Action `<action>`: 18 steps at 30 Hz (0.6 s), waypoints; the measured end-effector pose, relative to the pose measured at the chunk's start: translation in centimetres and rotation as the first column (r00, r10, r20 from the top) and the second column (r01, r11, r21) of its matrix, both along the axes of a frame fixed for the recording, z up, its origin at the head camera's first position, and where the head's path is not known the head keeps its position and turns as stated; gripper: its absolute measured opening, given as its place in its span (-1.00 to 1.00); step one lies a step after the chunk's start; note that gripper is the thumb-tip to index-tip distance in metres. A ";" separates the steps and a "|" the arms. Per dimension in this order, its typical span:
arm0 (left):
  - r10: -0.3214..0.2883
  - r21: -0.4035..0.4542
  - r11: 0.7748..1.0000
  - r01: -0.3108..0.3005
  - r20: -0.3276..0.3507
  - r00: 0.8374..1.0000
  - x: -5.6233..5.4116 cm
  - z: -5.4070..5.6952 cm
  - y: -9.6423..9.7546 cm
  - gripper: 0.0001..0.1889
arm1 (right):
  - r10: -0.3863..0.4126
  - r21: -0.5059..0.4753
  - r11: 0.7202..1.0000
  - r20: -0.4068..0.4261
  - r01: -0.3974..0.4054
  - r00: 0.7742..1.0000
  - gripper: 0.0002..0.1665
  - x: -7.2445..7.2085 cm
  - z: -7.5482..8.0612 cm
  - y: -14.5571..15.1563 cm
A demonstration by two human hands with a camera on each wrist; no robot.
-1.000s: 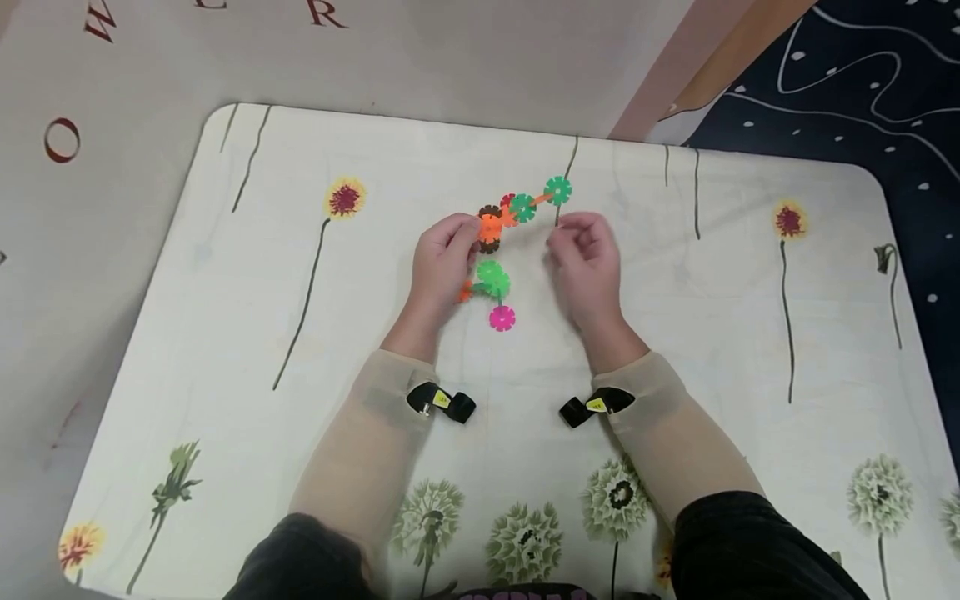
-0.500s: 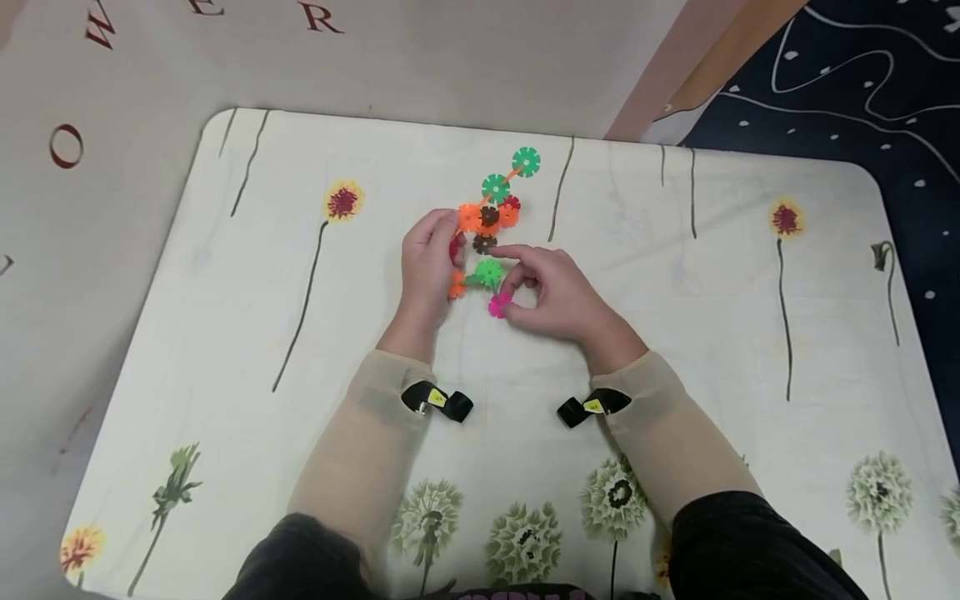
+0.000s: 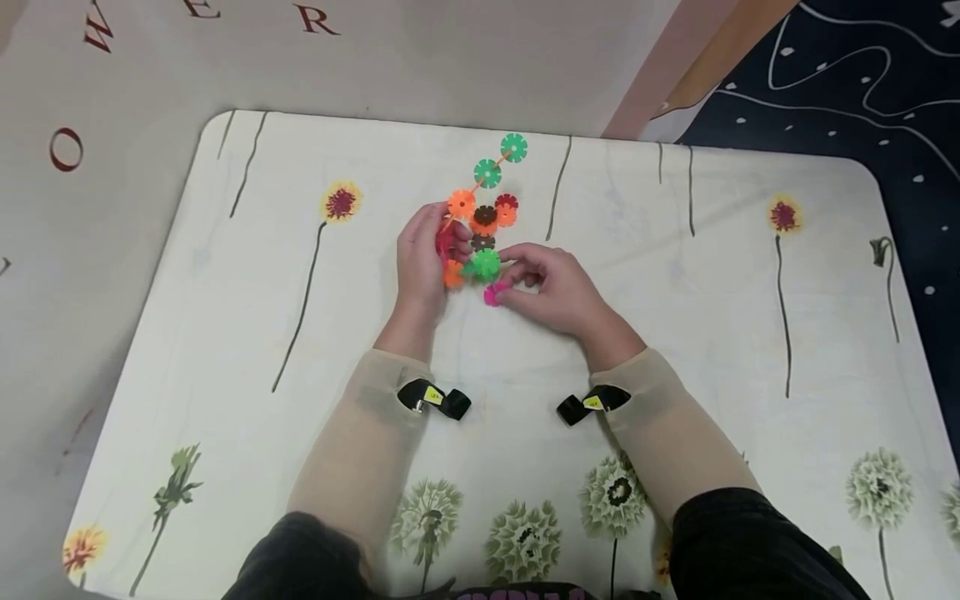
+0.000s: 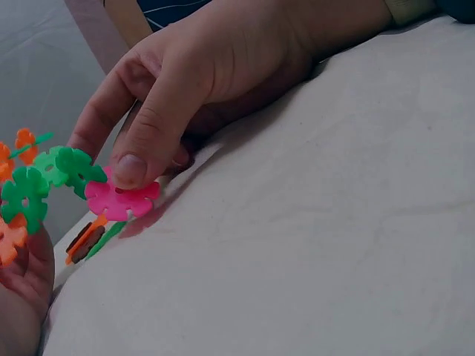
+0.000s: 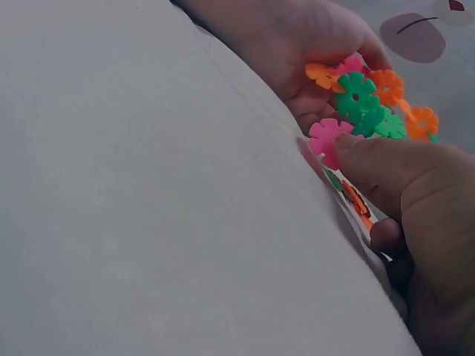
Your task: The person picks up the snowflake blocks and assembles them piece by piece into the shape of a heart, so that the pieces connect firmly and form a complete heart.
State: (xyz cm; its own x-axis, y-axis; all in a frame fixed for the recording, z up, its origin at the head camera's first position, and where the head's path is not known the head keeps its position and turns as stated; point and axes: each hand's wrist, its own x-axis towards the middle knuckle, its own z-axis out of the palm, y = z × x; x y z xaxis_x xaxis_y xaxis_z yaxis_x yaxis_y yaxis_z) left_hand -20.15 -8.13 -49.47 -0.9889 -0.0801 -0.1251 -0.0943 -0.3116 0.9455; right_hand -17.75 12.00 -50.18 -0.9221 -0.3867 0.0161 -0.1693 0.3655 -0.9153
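A chain of flower-shaped plastic interlocking discs is in my left hand (image 3: 420, 258), its fingers curled round a red disc (image 3: 445, 242). At the near end, my right hand (image 3: 558, 287) pinches a pink disc (image 3: 492, 294) between thumb and fingers. Beside it are a bright green disc (image 3: 487, 264) and an orange disc (image 3: 453, 273). Farther along, another orange disc (image 3: 461, 203) leads to two teal discs (image 3: 487, 173). In the left wrist view, the right thumb presses on the pink disc (image 4: 122, 204). The left fingers partly hide the middle of the chain.
A brown disc (image 3: 484, 216) with orange and dark red ones sits between the hands. In the left wrist view, brown and orange discs (image 4: 89, 241) lie low by the cloth. The table (image 3: 675, 317) bears a flower-printed cloth; a wall stands behind it.
My right hand has come down and left to the pink disc and pinches it. The teal discs have swung left and away, and the pink and green discs have moved up closer to the brown ones.
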 end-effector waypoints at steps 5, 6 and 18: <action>0.014 0.007 1.000 -0.014 -0.053 0.998 0.0 -0.1 0.1 -0.52 | -0.068 -0.023 0.997 -0.002 0.068 0.998 -0.50 0.0 -0.1 0.1; 0.017 0.012 1.000 -0.017 -0.065 0.998 0.0 -0.1 0.1 -0.51 | -0.081 -0.043 0.996 -0.014 0.080 0.997 -0.50 0.0 -0.2 0.1; -0.342 -0.467 0.843 0.267 -0.082 0.936 0.4 -0.9 0.2 -0.63 | -0.307 -0.306 0.914 -0.097 0.265 0.947 -0.55 -0.5 -0.7 0.2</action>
State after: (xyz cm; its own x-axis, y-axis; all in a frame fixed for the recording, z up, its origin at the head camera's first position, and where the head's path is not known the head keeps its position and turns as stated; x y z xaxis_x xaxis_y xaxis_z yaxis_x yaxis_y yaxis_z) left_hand -19.75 -7.89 -50.39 -0.9759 0.2183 0.0081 0.0446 0.1628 0.9857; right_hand -18.21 12.20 -50.91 -0.9725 -0.0658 0.2234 -0.2308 0.1449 -0.9621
